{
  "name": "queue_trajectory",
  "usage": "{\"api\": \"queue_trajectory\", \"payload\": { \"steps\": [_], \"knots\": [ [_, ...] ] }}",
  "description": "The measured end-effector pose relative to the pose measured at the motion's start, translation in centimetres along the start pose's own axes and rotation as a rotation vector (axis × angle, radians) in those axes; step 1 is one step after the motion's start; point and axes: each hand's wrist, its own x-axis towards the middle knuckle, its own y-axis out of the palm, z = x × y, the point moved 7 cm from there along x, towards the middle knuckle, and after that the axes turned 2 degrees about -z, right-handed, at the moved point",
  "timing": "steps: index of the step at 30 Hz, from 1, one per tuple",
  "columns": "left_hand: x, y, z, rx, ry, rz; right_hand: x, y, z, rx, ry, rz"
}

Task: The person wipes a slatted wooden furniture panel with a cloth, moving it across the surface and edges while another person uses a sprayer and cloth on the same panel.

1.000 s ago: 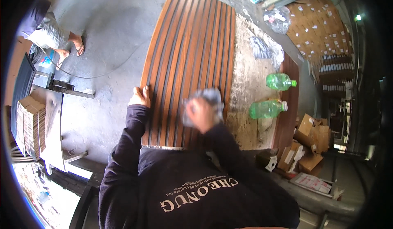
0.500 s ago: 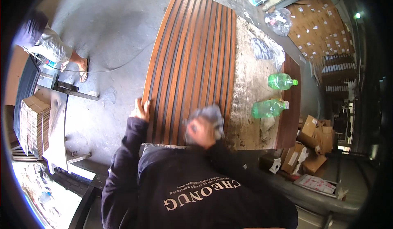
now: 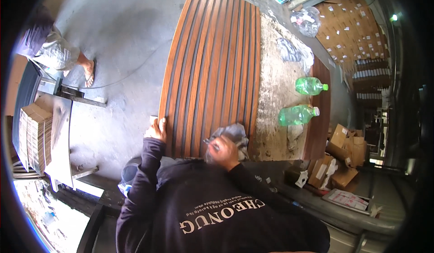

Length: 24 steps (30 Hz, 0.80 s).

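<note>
Wood-brown slats with dark grooves between them make up the panel (image 3: 212,58), which lies on a pale, stained bench (image 3: 273,72) in front of the wearer. From where I sit I have only the head view. In it, the right hand (image 3: 222,151) is at the panel's near end, its fingers curled closed over a crumpled grey cloth (image 3: 237,133) that lies against the slats. The left hand (image 3: 155,128) is at the panel's left edge near the same end, fingers partly bent; I cannot tell whether they grip the underside or only rest there.

As for progress, I judge the rubbing to be under way, since cloth and slats touch. The slats look even in colour from far end to near, and I see no border between rubbed and unrubbed wood, so I cannot say how much is done or left.

Right of the panel are two green bottles (image 3: 311,86), a second cloth (image 3: 289,49) and a dark brown board (image 3: 318,103). Another person's leg (image 3: 86,63) shows well apart at left.
</note>
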Motion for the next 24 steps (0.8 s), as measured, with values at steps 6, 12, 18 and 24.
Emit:
{"api": "queue_trajectory", "payload": {
  "steps": [6,12,18,24],
  "knots": [
    [0.1,-1.1,-1.4,0.009,0.003,0.07,6.8,-1.1,-1.6,0.001,-0.074,-0.188],
    [-0.1,-0.1,0.2,0.044,-0.013,0.094,-0.7,0.1,0.1,0.011,-0.057,-0.099],
    [0.4,-0.6,-0.9,-0.008,-0.017,0.113,5.0,-1.0,-1.4,-0.08,0.051,-0.109],
    [-0.5,0.1,0.8,0.009,-0.027,0.065,-1.1,0.9,-1.2,0.038,0.004,-0.153]
  ]
}}
